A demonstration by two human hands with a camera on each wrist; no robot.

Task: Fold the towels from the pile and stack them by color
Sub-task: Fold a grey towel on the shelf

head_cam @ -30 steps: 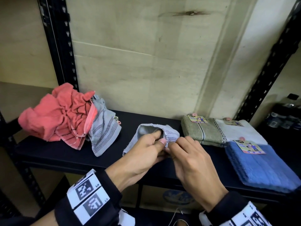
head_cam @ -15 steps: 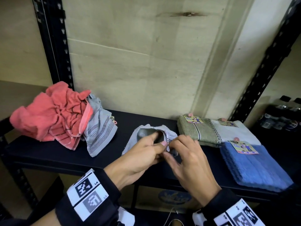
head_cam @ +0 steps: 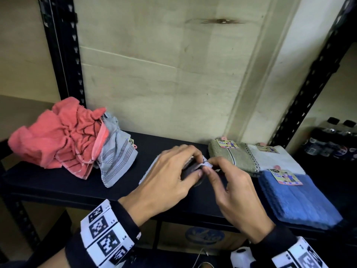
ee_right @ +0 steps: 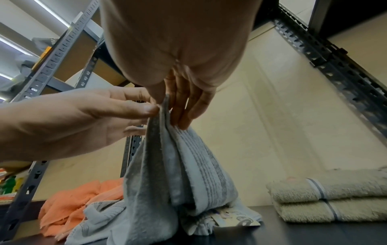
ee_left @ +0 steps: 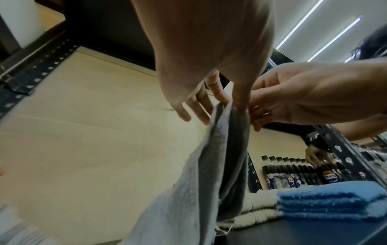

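- Both hands are sitting a bit higher and closer to the wall than a second ago, and the grey towel's (head_cam: pixel 149 170) open mouth is now mostly covered by the left hand (head_cam: pixel 170 176).
- Far left on the shelf (head_cam: pixel 58 187), the unsorted pile is waiting: a crumpled red towel (head_cam: pixel 58 136) with a striped grey towel (head_cam: pixel 116 157) leaning against it.
- Left grip is clamping the grey towel's top edge between thumb and fingers.
- Right hand (head_cam: pixel 233 188) is pinching the same edge right beside it, so both grips are closed on cloth and touching.
- Looks like they're matching corners for a fold; next move probably needs those edges lined up, then the towel laid flat on the shelf.
- Over right, the folded green towel (head_cam: pixel 231 157), white towel (head_cam: pixel 278 159) and blue towel (head_cam: pixel 297 200) are lying side by side.
- Hard to tell how many layers are pinched, since the hands are hiding the head view.
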